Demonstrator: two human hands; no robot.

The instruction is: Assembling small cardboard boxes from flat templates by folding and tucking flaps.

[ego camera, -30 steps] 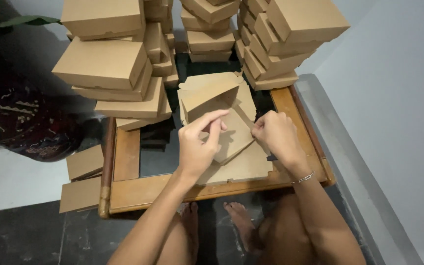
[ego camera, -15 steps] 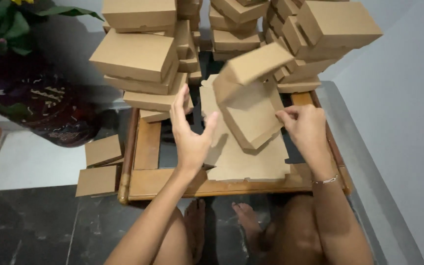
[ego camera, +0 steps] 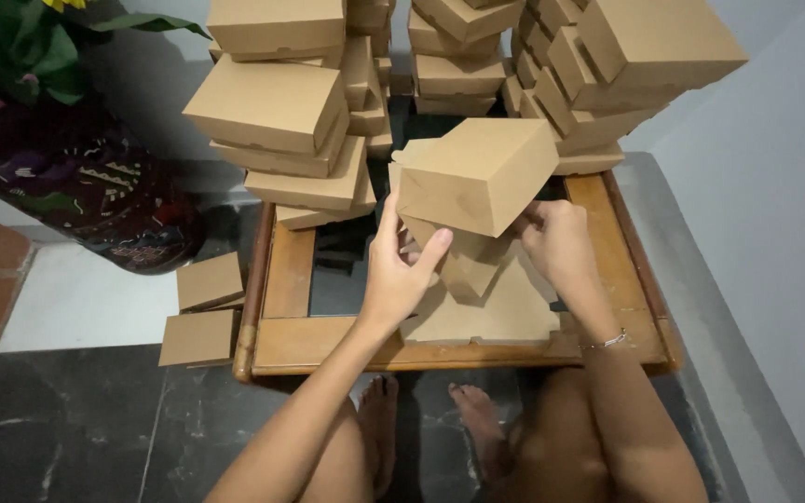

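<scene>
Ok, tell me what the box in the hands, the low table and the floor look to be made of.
Box: plain brown cardboard, matte, with creased fold lines and thin cut edges.
Low table: likely wood, with a warm orange-brown, slightly glossy frame showing grain; its dark centre may be glass, unclear.
Floor: dark polished stone or tile, perhaps marble, going by its pale veins and sheen.

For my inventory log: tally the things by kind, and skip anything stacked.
Folded box: 1
Hands on it, left hand and right hand: 2
Cardboard pieces on the floor: 2
Wooden table: 1
Patterned pot: 1
Bracelet: 1
Total: 8
</scene>
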